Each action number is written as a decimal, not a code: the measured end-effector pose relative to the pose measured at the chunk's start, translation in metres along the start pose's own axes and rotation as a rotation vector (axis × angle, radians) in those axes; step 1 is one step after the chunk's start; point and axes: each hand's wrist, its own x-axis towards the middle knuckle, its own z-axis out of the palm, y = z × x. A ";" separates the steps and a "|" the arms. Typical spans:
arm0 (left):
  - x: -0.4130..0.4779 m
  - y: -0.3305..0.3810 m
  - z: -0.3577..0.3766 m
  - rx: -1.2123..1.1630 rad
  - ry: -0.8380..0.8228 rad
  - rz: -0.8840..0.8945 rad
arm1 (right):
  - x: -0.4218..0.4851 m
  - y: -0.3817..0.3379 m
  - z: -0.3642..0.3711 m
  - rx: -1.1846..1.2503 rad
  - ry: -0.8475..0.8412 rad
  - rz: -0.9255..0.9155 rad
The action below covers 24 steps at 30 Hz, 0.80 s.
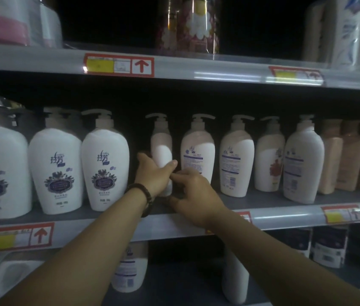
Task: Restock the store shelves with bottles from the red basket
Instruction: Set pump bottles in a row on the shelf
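My left hand (152,175) wraps the narrow pump bottle (161,142), thumb across its front, fingers round its left side. My right hand (196,195) is loosely spread and grips nothing, its index fingertip at the bottle's lower right side. The bottle stands upright on the middle shelf (285,215), between a purple-flowered bottle (105,164) on its left and a text-labelled bottle (198,151) on its right.

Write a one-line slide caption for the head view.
Left hand grips a white pump bottle on the middle shelf, right hand at its base, between rows of similar bottles.
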 end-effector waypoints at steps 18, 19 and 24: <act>0.010 -0.010 -0.004 -0.097 -0.052 -0.012 | 0.005 0.006 -0.005 0.088 0.019 0.124; 0.010 -0.012 -0.004 -0.132 -0.056 -0.023 | 0.005 0.006 -0.005 0.082 0.021 0.124; 0.009 -0.013 -0.002 -0.142 -0.061 -0.025 | 0.003 0.005 -0.008 0.026 0.058 0.135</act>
